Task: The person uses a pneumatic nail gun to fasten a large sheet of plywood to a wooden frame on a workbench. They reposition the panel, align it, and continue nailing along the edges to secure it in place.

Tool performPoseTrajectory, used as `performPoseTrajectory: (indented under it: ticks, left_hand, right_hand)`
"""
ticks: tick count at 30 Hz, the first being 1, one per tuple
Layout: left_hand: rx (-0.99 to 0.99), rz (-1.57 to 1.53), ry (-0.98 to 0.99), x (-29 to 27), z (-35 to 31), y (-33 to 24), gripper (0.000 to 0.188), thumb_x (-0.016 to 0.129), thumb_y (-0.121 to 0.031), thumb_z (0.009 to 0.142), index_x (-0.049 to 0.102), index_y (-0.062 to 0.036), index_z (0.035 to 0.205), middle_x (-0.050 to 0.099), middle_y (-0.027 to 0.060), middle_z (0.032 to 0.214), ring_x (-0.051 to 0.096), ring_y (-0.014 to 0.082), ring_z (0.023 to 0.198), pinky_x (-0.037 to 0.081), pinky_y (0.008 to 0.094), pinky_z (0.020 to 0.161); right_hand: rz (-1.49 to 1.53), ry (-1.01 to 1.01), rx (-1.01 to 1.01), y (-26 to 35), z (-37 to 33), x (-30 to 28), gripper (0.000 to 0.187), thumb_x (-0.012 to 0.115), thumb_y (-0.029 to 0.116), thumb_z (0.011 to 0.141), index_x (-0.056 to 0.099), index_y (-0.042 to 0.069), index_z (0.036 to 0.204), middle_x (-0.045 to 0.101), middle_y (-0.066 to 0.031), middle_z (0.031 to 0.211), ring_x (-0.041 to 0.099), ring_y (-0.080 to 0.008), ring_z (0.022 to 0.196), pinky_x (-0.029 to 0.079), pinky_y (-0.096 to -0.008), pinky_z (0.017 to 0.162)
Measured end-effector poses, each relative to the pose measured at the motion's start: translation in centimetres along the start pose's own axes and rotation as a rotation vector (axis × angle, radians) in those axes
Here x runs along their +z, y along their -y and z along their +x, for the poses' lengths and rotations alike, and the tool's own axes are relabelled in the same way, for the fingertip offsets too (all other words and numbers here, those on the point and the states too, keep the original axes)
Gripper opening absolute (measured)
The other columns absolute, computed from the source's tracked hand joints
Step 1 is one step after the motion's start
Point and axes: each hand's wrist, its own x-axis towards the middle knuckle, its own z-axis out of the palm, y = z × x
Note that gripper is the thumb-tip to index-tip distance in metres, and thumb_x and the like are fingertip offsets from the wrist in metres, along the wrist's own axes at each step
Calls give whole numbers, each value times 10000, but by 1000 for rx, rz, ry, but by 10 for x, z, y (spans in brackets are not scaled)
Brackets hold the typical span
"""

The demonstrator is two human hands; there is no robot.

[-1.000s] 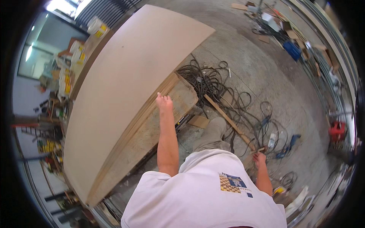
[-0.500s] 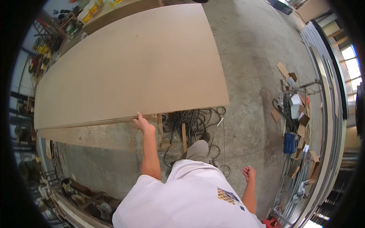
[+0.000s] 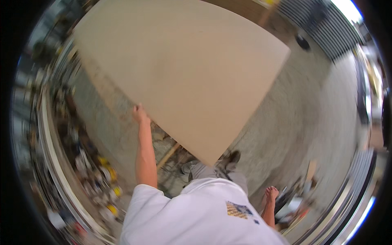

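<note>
A large, flat tan board [image 3: 183, 77], like a fibreboard sheet, fills the middle of the view, one corner pointing towards my body. My left hand [image 3: 141, 113] is at the board's left edge, closed on it with the arm stretched forward; the fingers under the edge are hidden. My right hand [image 3: 271, 192] hangs low at my right side, away from the board. Its fingers are curled in and nothing shows in them.
Below the board a wooden strip [image 3: 168, 156] sticks out near my shoes [image 3: 233, 157]. Clutter with yellow items [image 3: 108, 175] lines the left side. Long stacked profiles [image 3: 351, 192] run along the right, and a dark ribbed stack [image 3: 316, 24] stands at the far right.
My view has turned to the right, so the board appears rotated, its near corner now in front of my legs. My left hand stays at its edge; my right hand still hangs at my side.
</note>
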Motion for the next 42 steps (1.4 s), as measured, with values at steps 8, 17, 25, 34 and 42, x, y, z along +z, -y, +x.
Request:
performPoseTrajectory:
  ticks: [8,17,25,34,42]
  left_hand:
    - [-85,583,-420,39,-27,-30,302,575,-204,1048,665,37,1207,725,152,1004,666,269,804,508,431,699]
    - [-184,623,-580,52,-36,-12,444,526,-305,1065,573,-11,1394,624,171,1358,597,313,1242,474,459,1038]
    - [-45,573,-617,19,-5,1,339,587,-227,1025,674,52,1195,710,130,1017,636,240,880,489,391,813]
    - [-117,513,-710,33,-30,-18,318,605,-245,1029,713,54,1055,686,60,821,595,195,733,471,365,714]
    - [1,662,-792,44,-20,-16,321,674,-246,948,607,41,822,510,89,656,432,169,631,402,396,607]
  right_hand:
    - [-671,383,-991,489,103,382,330,573,317,1044,666,1,1054,589,2,862,517,-111,770,439,-286,680]
    - [-922,528,-1485,641,121,784,468,596,408,1010,676,-20,1181,709,-188,1141,665,-312,1076,483,-401,949]
    - [-1135,703,-1107,653,136,1054,632,535,536,979,716,-68,1009,706,-294,1106,669,-421,1080,502,-493,886]
    - [-1142,691,-1210,603,114,1099,570,646,503,915,743,-26,1100,741,-251,915,740,-356,908,560,-465,818]
    - [-1155,470,-1467,598,138,1102,455,658,471,916,769,76,1114,739,-173,1120,698,-366,1035,533,-449,903]
